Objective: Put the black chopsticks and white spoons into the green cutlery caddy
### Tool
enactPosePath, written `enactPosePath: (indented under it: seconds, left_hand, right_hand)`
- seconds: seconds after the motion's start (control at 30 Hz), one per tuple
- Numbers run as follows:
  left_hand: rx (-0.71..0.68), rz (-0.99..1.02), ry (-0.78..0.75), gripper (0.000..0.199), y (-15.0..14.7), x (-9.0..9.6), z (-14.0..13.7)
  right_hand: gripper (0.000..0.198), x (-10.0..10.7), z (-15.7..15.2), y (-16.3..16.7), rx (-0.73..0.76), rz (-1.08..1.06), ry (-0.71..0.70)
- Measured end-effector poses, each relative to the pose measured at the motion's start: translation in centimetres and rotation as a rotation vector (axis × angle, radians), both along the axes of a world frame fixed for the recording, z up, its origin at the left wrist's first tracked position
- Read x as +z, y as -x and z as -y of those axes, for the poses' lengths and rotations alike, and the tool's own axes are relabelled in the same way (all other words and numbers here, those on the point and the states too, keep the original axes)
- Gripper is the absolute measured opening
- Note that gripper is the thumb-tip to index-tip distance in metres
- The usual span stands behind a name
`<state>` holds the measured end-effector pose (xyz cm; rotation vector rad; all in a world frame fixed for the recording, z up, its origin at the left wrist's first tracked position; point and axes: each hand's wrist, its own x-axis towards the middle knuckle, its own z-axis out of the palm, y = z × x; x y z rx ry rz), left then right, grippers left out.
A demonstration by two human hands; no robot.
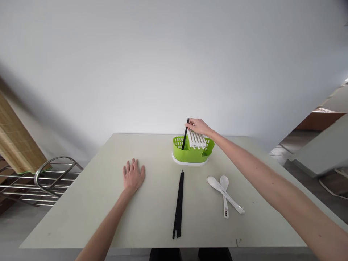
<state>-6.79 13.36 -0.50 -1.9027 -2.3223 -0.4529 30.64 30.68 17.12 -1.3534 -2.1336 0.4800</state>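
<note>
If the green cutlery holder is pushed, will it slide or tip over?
The green cutlery holder looks like thin slotted plastic, so probably light. Its wide white base suggests sliding rather than tipping. The black chopstick leaning inside, held by the right hand, may rattle.

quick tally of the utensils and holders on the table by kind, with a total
black chopsticks lying on the table: looks like 3, packed close, so hard to be sure
black chopstick held by the right hand, standing in the holder: 1
white spoons, crossed: 2
green cutlery holder: 1
total: 7
</note>
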Motion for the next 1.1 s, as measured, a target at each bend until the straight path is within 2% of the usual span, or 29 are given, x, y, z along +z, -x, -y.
enactPosePath:
  seconds: [0.3,0.47,0.57,0.63,0.7,0.77,0.83,0.9,0.97,1.03,1.1]
  left_hand:
    - [-0.001,-0.007,0.02,0.067,0.1,0.0,0.1]
    - [-0.002,-0.009,0.016,0.067,0.0,0.1,0.1]
    - [0.003,-0.007,0.007,0.066,-0.1,0.0,0.0]
    - [0.0,-0.007,0.006,0.066,-0.1,0.0,0.0]
    - [-0.006,-0.012,0.003,0.066,-0.1,0.0,0.0]
    - [-0.01,-0.017,0.005,0.066,-0.2,0.0,0.0]
    - [-0.013,-0.021,0.011,0.066,-0.2,0.0,-0.1]
    - [-0.019,-0.029,0.017,0.067,-0.3,0.1,-0.2]
    - [-0.025,-0.04,0.025,0.067,-0.4,0.1,-0.2]
    - [-0.055,-0.052,0.045,0.067,-0.6,0.1,0.2]
    - [-0.128,-0.064,0.07,0.068,-1.0,0.0,1.3]
  right_hand:
    - [0.033,-1.0,-1.9,0.9,0.014,0.069,-0.011]
    - [0.024,-1.0,-1.1,1.2,-0.017,0.07,-0.018]
    - [0.025,-0.2,0.5,1.1,-0.118,0.019,-0.13]
    - [0.029,0.6,2.6,1.0,-0.155,-0.034,-0.271]
    - [0.03,1.3,5.7,0.7,-0.091,-0.069,-0.381]
    - [0.028,1.5,9.9,0.2,0.025,-0.081,-0.399]
    - [0.025,1.0,14.7,-0.7,0.157,-0.072,-0.336]
    - [0.022,-0.4,19.4,-1.9,0.292,-0.084,-0.235]
    - [0.019,-2.7,23.4,-3.4,0.329,-0.13,-0.124]
    - [0.016,-5.4,26.5,-5.4,0.268,-0.188,-0.052]
    - [0.017,-8.3,28.6,-7.9,0.134,-0.227,-0.003]
